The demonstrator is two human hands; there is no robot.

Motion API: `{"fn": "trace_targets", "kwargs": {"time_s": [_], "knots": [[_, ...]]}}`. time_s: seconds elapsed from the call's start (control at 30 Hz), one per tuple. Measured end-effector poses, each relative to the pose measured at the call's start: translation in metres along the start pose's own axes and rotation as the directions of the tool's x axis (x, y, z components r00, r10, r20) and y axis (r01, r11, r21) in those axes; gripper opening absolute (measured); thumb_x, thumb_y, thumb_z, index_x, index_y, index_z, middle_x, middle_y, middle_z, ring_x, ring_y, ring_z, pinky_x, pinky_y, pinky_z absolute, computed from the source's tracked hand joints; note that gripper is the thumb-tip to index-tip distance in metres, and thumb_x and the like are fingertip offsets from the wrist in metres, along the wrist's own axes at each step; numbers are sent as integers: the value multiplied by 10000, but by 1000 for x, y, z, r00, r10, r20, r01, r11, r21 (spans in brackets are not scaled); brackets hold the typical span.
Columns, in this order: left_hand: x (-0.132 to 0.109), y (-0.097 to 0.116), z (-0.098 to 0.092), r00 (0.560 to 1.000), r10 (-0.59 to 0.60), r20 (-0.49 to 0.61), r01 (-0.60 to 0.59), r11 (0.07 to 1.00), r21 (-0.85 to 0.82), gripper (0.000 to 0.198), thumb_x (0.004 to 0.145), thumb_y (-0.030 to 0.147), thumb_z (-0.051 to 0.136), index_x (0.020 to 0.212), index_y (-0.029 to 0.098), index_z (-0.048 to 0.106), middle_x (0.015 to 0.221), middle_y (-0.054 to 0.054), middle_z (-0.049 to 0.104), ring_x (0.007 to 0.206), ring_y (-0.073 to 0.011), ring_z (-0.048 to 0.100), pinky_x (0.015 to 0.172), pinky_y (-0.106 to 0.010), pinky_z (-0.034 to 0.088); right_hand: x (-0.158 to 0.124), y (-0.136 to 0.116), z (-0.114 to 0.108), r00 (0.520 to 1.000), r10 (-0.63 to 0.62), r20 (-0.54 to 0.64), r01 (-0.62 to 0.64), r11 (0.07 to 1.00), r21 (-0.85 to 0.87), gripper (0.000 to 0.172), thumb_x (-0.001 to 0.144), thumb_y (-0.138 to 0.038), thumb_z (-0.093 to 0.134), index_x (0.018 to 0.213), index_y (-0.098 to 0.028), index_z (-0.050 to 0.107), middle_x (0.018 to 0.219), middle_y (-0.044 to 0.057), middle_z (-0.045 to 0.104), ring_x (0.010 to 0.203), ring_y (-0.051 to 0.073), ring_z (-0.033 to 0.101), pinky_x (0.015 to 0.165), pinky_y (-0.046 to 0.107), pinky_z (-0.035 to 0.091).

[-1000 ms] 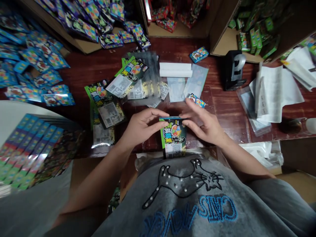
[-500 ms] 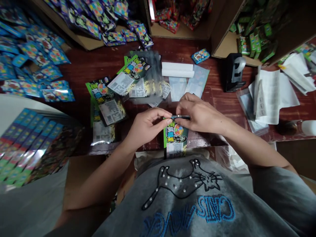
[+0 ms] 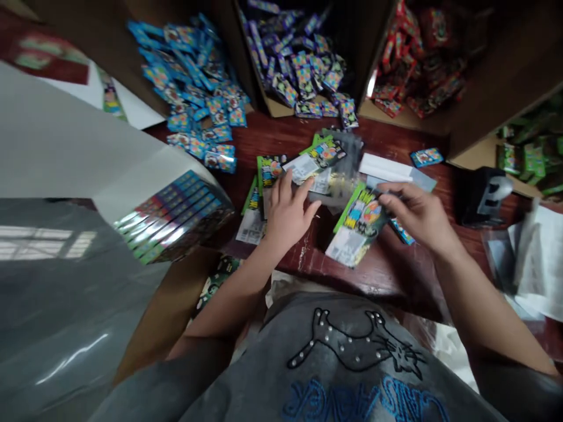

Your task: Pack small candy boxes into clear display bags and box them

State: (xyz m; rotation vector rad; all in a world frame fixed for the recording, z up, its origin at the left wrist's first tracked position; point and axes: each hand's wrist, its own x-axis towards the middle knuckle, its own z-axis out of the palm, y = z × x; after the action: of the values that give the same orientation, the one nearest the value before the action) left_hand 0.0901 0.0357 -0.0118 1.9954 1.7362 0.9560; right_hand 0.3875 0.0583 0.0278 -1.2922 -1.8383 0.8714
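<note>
My right hand (image 3: 416,214) pinches the upper right corner of a flat printed packaging bag (image 3: 358,225), black and green with a white label, tilted above the table. A small blue candy packet (image 3: 402,232) lies partly hidden below that hand. Fingers spread, my left hand (image 3: 288,214) is over the left pile of similar printed bags (image 3: 253,225); I cannot tell whether it touches them. Just beyond its fingertips are more printed bags (image 3: 323,155) on a stack of clear sleeves (image 3: 345,181).
Cardboard boxes along the back hold blue packets (image 3: 189,76), purple packets (image 3: 303,70), red packets (image 3: 431,64) and green packets (image 3: 528,158). A black tape dispenser (image 3: 486,196) and white papers (image 3: 543,258) stand right. Striped cartons (image 3: 176,214) are at left. A white roll (image 3: 385,168) lies mid-table.
My hands have parted from the bag's top edge. The left hand has let go and reached left, opening over the pile; the right keeps the bag. The view has swung left.
</note>
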Motion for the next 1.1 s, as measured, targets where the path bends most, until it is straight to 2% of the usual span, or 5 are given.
{"fn": "trace_targets", "kwargs": {"time_s": [0.33, 0.5, 0.73, 1.03, 1.1], "knots": [[-103, -52, -56, 978, -207, 8, 187, 896, 404, 480, 1020, 366, 595, 1474, 210, 605, 1692, -213, 472, 1597, -434, 409, 1278, -657, 343, 147, -35, 125, 980, -176, 89, 150, 959, 239, 333, 1001, -444, 690, 1169, -172, 784, 1190, 90, 812, 1095, 237, 762, 1024, 413, 606], [-137, -40, -74, 936, -197, -291, 288, 905, 314, 1364, 793, 622, 863, 1738, 133, 11, 1804, -287, 9, 1692, -490, 77, 1361, -664, 218, 142, -74, 202, 949, -47, 311, 89, 988, -123, 348, 1091, -255, 503, 1265, -125, 775, 1295, 139, 794, 1220, 246, 733, 1103, 373, 548], [-116, -32, -88, 983, -110, -145, 166, 867, 471, 988, 954, 246, 642, 1765, 358, 90, 1834, -128, 193, 1689, -495, 104, 1307, -826, 18, 85, -43, 160, 904, -23, 427, 291, 765, -575, 1209, 720, -595, 959, 1687, -124, 406, 1798, 257, 234, 1663, 535, 184, 1320, 742, 178], [-93, -27, -101, 978, -208, 11, 208, 978, 21, 565, 885, 410, 749, 1412, 218, 684, 1619, -174, 580, 1591, -450, 416, 1340, -701, 220, 23, -23, 114, 884, -320, 340, 462, 709, -532, 383, 1151, -238, 400, 1292, -171, 750, 1357, 121, 780, 1250, 231, 722, 1043, 396, 595], [-72, -7, -90, 917, -381, 115, 393, 818, -421, 559, 937, 594, 700, 1361, 228, 696, 1454, -150, 711, 1418, -396, 622, 1244, -623, 441, -6, -37, 96, 724, -661, 195, 664, 594, -453, 285, 1120, -233, 521, 1284, -190, 750, 1389, 82, 773, 1291, 195, 706, 1039, 347, 615]]}}
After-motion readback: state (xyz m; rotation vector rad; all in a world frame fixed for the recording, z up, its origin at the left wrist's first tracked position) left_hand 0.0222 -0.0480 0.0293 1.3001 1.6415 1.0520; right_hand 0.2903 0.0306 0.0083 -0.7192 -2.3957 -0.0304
